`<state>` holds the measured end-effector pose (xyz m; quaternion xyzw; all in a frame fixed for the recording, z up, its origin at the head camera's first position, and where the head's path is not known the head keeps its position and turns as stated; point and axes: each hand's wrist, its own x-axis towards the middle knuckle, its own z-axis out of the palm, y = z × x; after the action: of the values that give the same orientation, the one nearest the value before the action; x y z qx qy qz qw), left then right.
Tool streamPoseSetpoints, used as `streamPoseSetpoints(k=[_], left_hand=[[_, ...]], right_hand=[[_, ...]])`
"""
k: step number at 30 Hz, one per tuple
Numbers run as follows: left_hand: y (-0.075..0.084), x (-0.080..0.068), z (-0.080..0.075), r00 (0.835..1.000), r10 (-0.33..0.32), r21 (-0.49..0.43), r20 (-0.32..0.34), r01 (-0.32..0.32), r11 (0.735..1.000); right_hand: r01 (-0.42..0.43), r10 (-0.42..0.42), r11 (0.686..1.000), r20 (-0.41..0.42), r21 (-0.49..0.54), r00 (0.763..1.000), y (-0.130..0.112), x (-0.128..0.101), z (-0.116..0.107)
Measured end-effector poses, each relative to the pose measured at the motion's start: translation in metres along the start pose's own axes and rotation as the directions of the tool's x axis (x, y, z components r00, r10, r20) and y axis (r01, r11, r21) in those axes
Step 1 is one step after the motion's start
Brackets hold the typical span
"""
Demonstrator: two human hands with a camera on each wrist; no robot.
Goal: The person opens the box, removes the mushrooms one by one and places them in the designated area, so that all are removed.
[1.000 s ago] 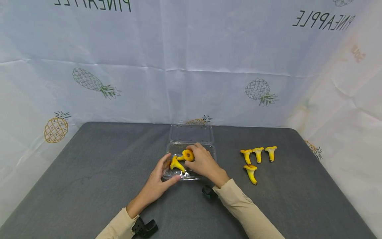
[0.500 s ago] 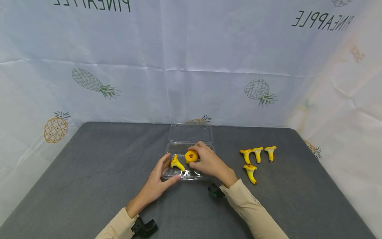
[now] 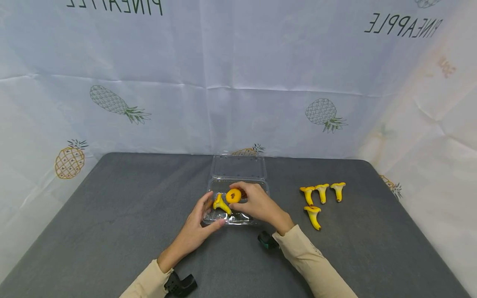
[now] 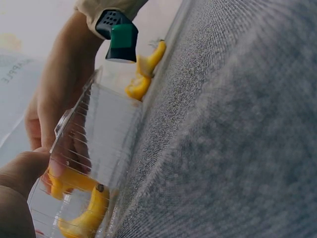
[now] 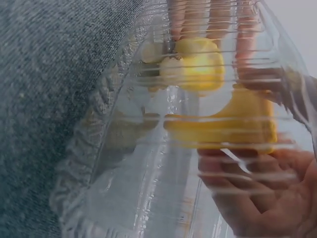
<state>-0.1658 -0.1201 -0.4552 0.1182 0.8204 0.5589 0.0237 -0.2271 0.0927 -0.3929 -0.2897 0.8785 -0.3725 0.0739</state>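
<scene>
A clear plastic clamshell container (image 3: 261,188) sits open mid-table, its lid (image 3: 238,166) tipped back. My left hand (image 3: 208,212) holds its front left corner, thumb on the front rim, fingers along the left wall. My right hand (image 3: 241,198) reaches inside and pinches a yellow mushroom (image 3: 233,195), round cap turned up towards me. A second yellow mushroom (image 3: 220,203) lies on the floor of the container beside it. In the right wrist view both mushrooms (image 5: 218,119) show blurred through the ribbed wall. The left wrist view shows the container (image 4: 104,134) side-on.
Several more yellow mushrooms (image 3: 322,193) lie on the grey table (image 3: 112,215) to the right of the container, one (image 3: 314,217) nearer me. A pineapple-print cloth (image 3: 238,82) hangs behind the table. Black camera mounts (image 3: 180,284) sit on both wrists.
My right hand has turned the held mushroom so its cap faces up and shifted it slightly inside the container. The left hand and the container have stayed put.
</scene>
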Motion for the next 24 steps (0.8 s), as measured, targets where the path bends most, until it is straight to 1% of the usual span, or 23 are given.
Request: streamPoseSetpoints(k=[11, 16, 22, 24], left_hand=[[-0.001, 0.0, 0.0, 1.0, 0.001, -0.012, 0.007, -0.001, 1.0], [-0.001, 0.0, 0.0, 1.0, -0.004, -0.003, 0.005, 0.004, 1.0], [-0.001, 0.0, 0.0, 1.0, 0.006, 0.005, 0.003, -0.006, 1.0], [-0.001, 0.0, 0.0, 1.0, 0.007, 0.006, 0.001, -0.007, 1.0]], right_hand=[[0.039, -0.04, 0.999, -0.071, -0.019, 0.997, -0.004, -0.011, -0.004], [0.037, -0.038, 0.999, -0.098, -0.014, 0.994, -0.006, -0.017, -0.009], [0.07, -0.076, 0.996, -0.134, -0.053, 0.988, -0.006, -0.027, -0.015], [0.067, -0.073, 0.997, -0.142, -0.05, 0.987, -0.006, -0.031, -0.017]])
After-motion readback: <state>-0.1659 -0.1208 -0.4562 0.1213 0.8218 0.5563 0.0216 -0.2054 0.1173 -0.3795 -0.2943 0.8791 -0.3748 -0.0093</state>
